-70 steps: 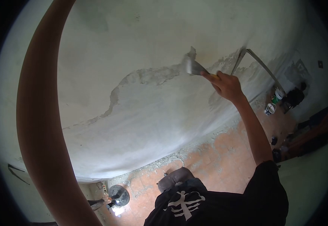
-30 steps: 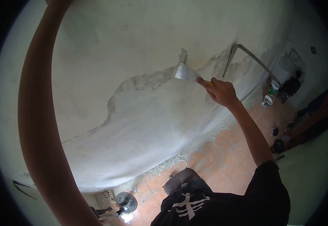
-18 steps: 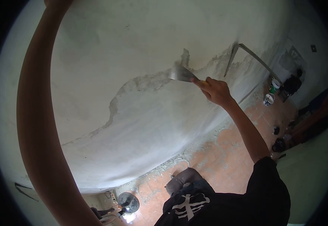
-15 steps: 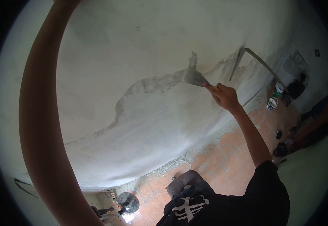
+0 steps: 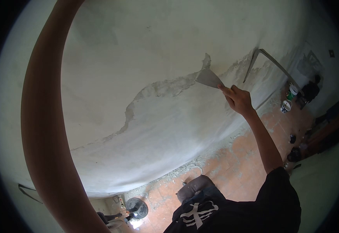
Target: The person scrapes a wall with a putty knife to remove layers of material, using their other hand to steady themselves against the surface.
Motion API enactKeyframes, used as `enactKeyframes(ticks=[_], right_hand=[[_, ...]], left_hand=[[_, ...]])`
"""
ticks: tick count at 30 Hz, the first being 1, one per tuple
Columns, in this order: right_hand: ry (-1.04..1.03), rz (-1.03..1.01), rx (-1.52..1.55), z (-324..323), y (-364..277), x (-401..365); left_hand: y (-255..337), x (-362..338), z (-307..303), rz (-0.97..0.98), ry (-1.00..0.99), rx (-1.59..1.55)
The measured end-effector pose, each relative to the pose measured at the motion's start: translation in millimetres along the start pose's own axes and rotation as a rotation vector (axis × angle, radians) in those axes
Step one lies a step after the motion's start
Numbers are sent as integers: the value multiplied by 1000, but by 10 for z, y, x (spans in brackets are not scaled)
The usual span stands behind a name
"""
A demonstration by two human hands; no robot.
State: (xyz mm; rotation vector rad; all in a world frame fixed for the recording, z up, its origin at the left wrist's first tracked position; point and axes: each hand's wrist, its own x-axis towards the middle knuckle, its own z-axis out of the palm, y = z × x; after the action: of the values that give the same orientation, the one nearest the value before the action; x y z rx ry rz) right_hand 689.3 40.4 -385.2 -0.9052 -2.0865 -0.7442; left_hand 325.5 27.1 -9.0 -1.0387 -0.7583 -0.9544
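Observation:
My right hand [image 5: 238,100] is closed around the handle of a putty knife [image 5: 209,79], with the index finger stretched along it toward the blade. The wide metal blade lies over the lower edge of a rough, chipped band [image 5: 165,87] in the pale wall [image 5: 169,128]. Just above the blade tip, a short spur of bare plaster points upward. Along the left side rises my left forearm [image 5: 43,116], reaching up past the top of the view, so the left hand is out of sight.
Rubble and dust lie on the orange tiled floor [image 5: 231,155] along the wall's foot. Buckets [image 5: 286,105] stand at the right near a seated person [image 5: 311,88]. A bent strip [image 5: 274,62] juts from the wall. A round dark tub [image 5: 137,208] sits at the lower left.
The putty knife's blade has turned and shows more of its flat face, its tip still at the chipped band. The whole view has shifted slightly.

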Motion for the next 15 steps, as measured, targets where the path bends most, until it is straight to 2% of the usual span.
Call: enactKeyframes(ticks=[4, 7, 9, 10, 11, 13, 15], right_hand=[[-18, 9, 63, -103, -33, 41], [-29, -21, 20, -163, 9, 11], [-42, -14, -17, -100, 72, -139], [-52, -23, -58, -129, 88, -36], [-31, -1, -14, -125, 33, 36], [32, -50, 11, -99, -100, 222], [13, -62, 4, -115, -79, 259]], left_hand=[[134, 8, -190, -21, -87, -59], [43, 28, -35, -26, -40, 12], [43, -25, -57, -9, -55, -65], [42, 6, -109, -1, -67, -129], [55, 58, -146, 0, -45, -124], [165, 80, -190, -49, -123, -28], [51, 32, -86, -27, -110, -63]])
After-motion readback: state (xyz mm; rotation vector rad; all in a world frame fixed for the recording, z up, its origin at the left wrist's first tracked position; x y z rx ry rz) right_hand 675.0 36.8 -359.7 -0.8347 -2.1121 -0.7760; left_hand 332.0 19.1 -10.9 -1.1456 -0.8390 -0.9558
